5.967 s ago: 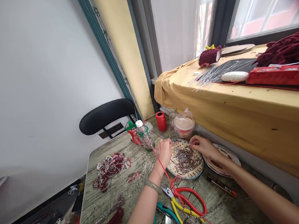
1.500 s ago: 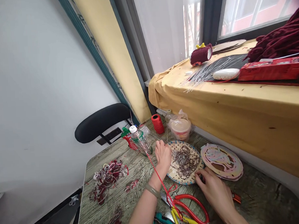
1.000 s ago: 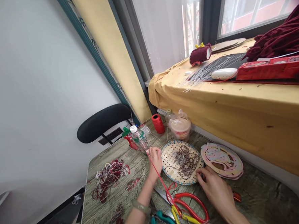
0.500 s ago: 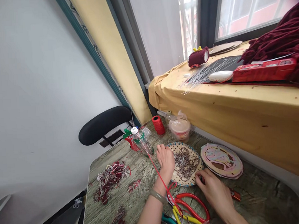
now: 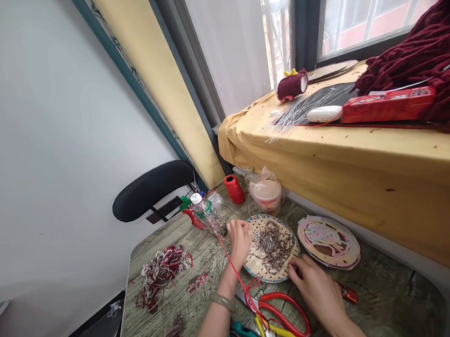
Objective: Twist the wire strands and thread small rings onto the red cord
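Observation:
My left hand (image 5: 239,239) is closed, fingers curled together at the left rim of a round woven plate (image 5: 254,268); what they pinch, if anything, is too small to make out. On the plate lies a heap of brown patterned cords with small metal rings (image 5: 273,244). My right hand (image 5: 316,282) has thumb and forefinger pinched at the plate's lower right rim, with something dark at the fingertips that I cannot identify. A red cord (image 5: 230,259) runs across my left wrist toward red-handled scissors (image 5: 286,302). Yellow-handled pliers (image 5: 283,331) and a teal-handled tool (image 5: 246,332) lie below them.
A clear bottle (image 5: 208,215), a red thread spool (image 5: 234,190) and a lidded tub (image 5: 266,194) stand behind the plate. A second plate with pastel strips (image 5: 328,241) sits to the right, a red lighter-like object (image 5: 348,293) near it. Knotted cords (image 5: 165,274) lie left.
My left hand has moved from over the plate's edge slightly leftward, uncovering more of the cords. My right hand stays by the rim. The whole view has shifted a little.

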`<state>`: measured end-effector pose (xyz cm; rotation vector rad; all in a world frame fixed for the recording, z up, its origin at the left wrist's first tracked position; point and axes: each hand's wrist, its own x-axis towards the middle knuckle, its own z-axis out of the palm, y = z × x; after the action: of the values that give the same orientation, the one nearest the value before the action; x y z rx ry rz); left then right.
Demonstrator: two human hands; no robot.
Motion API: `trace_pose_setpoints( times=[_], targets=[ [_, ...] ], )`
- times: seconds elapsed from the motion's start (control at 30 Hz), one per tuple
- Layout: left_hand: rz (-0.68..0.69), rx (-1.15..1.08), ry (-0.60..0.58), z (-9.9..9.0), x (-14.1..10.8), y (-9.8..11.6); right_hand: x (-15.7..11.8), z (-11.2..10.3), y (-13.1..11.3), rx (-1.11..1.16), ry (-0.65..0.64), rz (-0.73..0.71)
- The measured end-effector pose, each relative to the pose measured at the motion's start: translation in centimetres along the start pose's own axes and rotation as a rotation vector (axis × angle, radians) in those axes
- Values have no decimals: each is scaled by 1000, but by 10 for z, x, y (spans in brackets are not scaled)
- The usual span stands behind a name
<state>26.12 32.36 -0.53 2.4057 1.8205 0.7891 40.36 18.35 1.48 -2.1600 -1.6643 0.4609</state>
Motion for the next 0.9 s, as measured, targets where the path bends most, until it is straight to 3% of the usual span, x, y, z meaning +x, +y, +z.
trace_pose_setpoints(
  times=[0.13,0.27,0.4,0.6,0.9],
  targets=[
    [-21,-44,63,-10,-3,-4,-1,-1,0,-7,-2,15],
    [5,-21,18,-14,-10,2,-1,0,1,-6,-15,14],
    [-30,49,-61,-7,-12,7,0,1,1,-14,-10,13],
    [-8,-40,-91,6,-11,7,0,1,1,-31,16,17],
    [-94,-303,72,9,6,-15,2,-3,1,-37,-12,60]
  ],
)
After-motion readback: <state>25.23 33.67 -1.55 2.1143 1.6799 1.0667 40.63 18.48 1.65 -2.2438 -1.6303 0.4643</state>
